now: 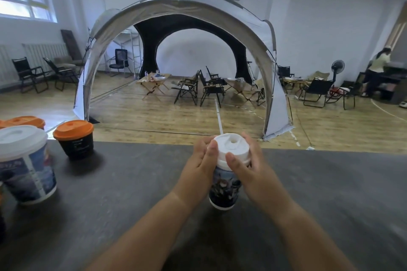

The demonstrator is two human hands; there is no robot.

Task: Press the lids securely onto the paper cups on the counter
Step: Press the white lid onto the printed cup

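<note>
A printed paper cup (224, 189) stands upright near the middle of the dark table (132, 193), with a white lid (232, 147) on top. The left hand (201, 163) and right hand (250, 167) clasp the lid from either side, fingers curled round its rim and thumbs on its near edge. At the left stands a larger blue cup (28, 178), also lidded. Farther back is a black cup (77, 146) under an orange lid (73, 130). A tent (176, 13) stands on the floor beyond.
</note>
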